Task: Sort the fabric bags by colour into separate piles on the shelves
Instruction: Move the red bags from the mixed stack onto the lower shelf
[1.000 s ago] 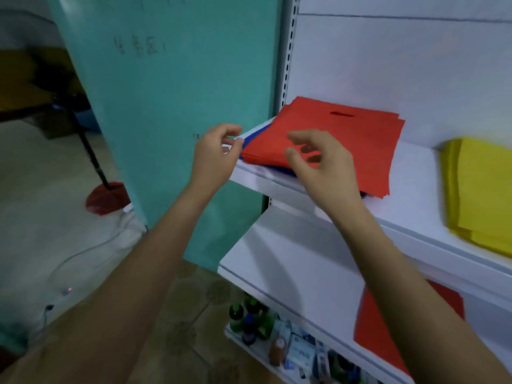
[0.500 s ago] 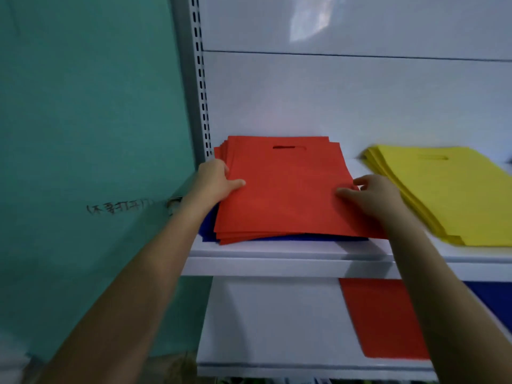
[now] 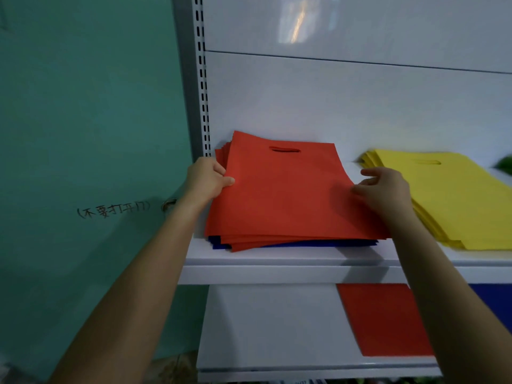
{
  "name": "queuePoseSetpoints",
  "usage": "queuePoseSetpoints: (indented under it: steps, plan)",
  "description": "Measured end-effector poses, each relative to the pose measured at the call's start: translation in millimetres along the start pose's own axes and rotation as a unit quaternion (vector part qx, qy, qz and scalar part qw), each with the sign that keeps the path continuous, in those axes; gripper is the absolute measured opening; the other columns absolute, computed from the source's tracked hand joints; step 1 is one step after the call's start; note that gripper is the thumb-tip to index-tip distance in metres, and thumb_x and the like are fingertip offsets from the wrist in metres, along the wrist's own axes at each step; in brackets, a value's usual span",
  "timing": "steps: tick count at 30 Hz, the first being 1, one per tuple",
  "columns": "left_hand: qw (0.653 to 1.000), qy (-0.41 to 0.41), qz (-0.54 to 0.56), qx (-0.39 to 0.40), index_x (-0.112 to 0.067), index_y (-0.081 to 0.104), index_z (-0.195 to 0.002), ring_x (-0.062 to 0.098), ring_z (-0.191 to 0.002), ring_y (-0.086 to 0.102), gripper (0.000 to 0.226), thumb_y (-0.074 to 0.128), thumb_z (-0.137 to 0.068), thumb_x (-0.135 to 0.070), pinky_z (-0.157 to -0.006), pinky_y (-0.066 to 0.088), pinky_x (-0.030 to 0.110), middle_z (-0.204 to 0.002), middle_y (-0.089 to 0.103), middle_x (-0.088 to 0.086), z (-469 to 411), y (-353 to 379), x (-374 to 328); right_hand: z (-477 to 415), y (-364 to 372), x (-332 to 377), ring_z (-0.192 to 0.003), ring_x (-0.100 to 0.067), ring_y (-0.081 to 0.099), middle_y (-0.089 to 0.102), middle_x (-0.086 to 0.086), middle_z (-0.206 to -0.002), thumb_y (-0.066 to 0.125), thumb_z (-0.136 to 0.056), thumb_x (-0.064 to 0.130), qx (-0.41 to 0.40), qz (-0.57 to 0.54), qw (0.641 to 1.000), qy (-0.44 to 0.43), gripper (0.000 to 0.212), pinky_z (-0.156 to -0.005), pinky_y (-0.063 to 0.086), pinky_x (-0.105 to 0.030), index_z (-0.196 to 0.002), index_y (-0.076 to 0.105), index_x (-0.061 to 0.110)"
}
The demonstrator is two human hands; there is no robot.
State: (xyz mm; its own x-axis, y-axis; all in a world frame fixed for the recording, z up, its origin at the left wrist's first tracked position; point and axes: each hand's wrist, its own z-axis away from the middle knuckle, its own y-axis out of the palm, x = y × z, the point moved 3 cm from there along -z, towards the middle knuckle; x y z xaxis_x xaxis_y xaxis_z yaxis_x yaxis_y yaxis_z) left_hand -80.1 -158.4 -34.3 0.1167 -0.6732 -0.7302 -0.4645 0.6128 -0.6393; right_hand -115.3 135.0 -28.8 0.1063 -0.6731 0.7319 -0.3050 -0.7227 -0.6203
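We see the stack of red bags (image 3: 285, 195) lying on the upper shelf (image 3: 277, 261), on top of blue bags (image 3: 291, 244), with the yellow stack (image 3: 448, 195) near its right side. The left hand (image 3: 206, 178) grips the red stack's left edge, thumb on top. The right hand (image 3: 383, 189) touches its right edge, fingers (image 3: 368, 171) loosely spread and holding nothing. A single red bag (image 3: 379, 320) lies on the lower shelf (image 3: 263, 328).

We see the L hand (image 3: 206, 177) gripping the L edge of the red bags (image 3: 285, 195), thumb on top, while the R hand (image 3: 385, 189) touches their R edge w/ loosely curved fingers. These lie on blue bags (image 3: 304, 243) on the upper shelf (image 3: 277, 259), w/ yellow bags (image 3: 457, 198) just beside them on the R. On the lower shelf (image 3: 263, 328) we spot 1 red bag (image 3: 379, 320) and a blue piece (image 3: 496, 300) past the R forearm.
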Motion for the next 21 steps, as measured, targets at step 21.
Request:
queuePoseSetpoints:
  steps: [21]
  plan:
    - [0.987,0.111,0.006,0.116,-0.015,0.053,-0.127,0.011,-0.091,0.051,0.045,0.064,-0.084,-0.010,-0.083,0.039,0.023,-0.125,0.054,0.009,29,3,-31,9,-15,-25,-0.080,-0.020,0.052,0.057,-0.012,-0.101,0.073,-0.079,0.015,0.140,-0.067,0.981,0.116,0.055,-0.076,0.038,-0.029,-0.129,0.051,0.009]
